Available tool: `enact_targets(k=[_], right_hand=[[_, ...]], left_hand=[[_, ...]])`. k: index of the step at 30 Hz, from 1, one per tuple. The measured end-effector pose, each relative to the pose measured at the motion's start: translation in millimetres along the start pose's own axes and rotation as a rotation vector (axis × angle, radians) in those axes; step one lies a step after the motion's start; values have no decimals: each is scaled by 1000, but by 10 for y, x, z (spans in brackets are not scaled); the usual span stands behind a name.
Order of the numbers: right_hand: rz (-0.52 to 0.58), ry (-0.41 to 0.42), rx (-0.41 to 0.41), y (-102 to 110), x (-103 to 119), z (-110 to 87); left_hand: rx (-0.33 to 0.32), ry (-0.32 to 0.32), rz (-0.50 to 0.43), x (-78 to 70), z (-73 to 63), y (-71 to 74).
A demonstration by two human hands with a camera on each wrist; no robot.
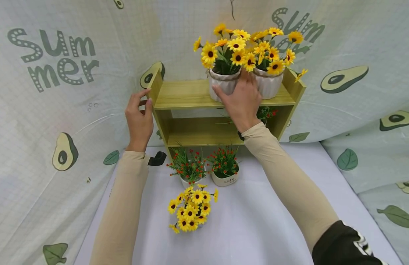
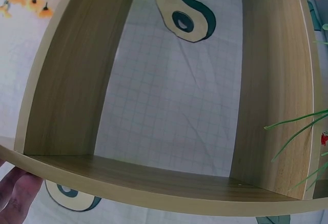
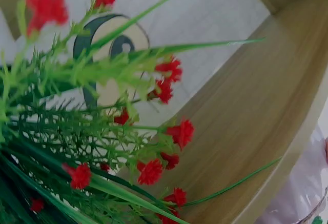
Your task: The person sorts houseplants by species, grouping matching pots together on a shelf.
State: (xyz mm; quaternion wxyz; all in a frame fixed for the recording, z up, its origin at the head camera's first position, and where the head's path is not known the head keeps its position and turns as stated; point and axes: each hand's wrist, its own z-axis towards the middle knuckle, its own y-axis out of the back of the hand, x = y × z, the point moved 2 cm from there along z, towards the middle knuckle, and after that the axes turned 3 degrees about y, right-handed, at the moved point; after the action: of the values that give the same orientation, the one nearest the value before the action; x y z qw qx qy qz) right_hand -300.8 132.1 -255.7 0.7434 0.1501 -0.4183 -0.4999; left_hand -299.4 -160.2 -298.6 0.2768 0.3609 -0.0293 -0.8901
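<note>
Two sunflower pots, an inner one (image 1: 227, 84) and an outer one (image 1: 270, 87), stand on the wooden shelf's (image 1: 182, 94) top board, toward its right end. The right hand (image 1: 243, 103) sets its thumb, spread from the fingers, against the inner pot; flowers hide the fingertips, so I cannot tell whether they clamp. The left hand (image 1: 140, 123) rests loosely bent fingers on the shelf's left side. Positioning the inner pot seems in hand; next calls for a gentle release, the outer pot crowding the fingers. A red-flowered plant (image 1: 266, 113) sits inside the shelf; two more (image 1: 189, 166) (image 1: 225, 165) and a sunflower bunch (image 1: 191, 211) stand before it.
</note>
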Motion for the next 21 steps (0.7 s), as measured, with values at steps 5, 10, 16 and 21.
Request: enact_targets(k=[5,10,16,21], right_hand=[[-28,10,9,-14,18,6],[-3,105,-74,20,-40,-169],[92,268,-270,140,-199,-573],[160,337,-322,176,-395,-952]], left_hand=[[-9,16,-10,-1,0,4],[-13,31,-11,-7,-18,5],[-5,16,-13,5,-9,4],[-2,-9,-7,5,-5,9]])
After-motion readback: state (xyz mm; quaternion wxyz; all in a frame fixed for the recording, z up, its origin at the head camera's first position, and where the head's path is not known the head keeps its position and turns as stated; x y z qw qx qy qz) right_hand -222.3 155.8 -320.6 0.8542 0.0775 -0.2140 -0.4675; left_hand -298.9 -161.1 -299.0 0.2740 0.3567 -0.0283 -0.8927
